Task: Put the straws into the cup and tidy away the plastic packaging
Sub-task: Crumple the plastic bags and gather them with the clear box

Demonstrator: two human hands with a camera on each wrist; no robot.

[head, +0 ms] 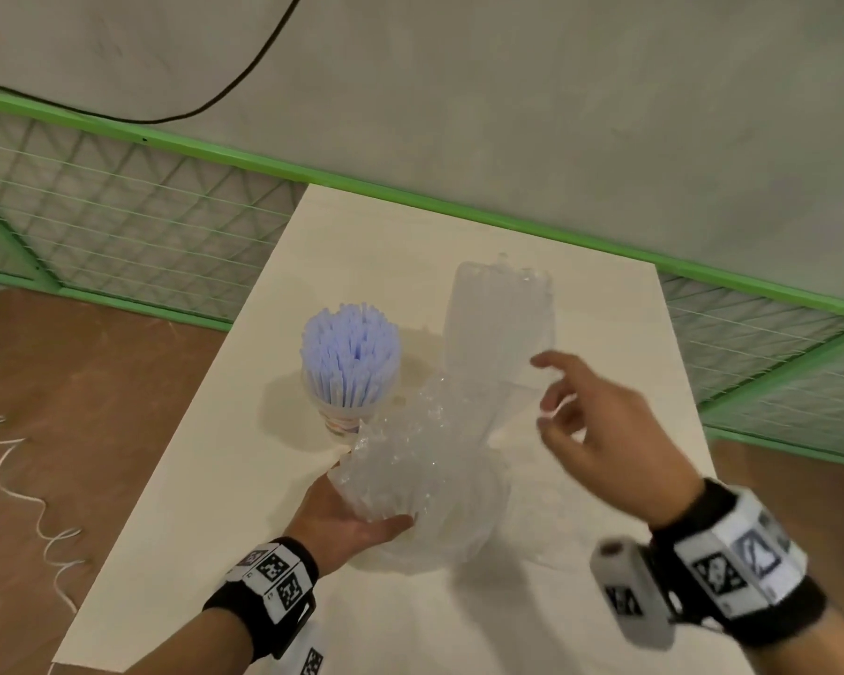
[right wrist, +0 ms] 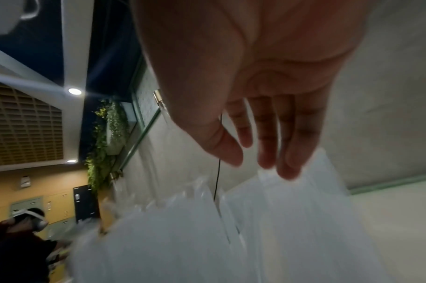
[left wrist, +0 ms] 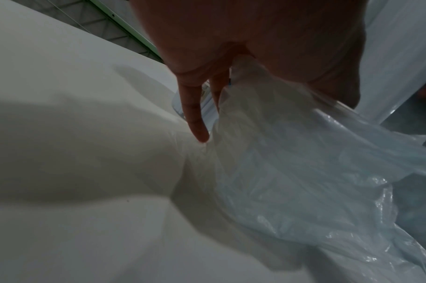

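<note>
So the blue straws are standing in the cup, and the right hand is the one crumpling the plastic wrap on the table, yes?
Not quite: the left hand holds the crumpled plastic wrap on the table, as the head view shows. The right hand hovers open beside the loose end. The blue straws do stand in the cup.

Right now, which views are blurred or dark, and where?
Head view: sharp on the straws, motion blur on the right hand. Left wrist view: dim, the table shadowed. Right wrist view: the plastic packaging smeared by motion.
</note>
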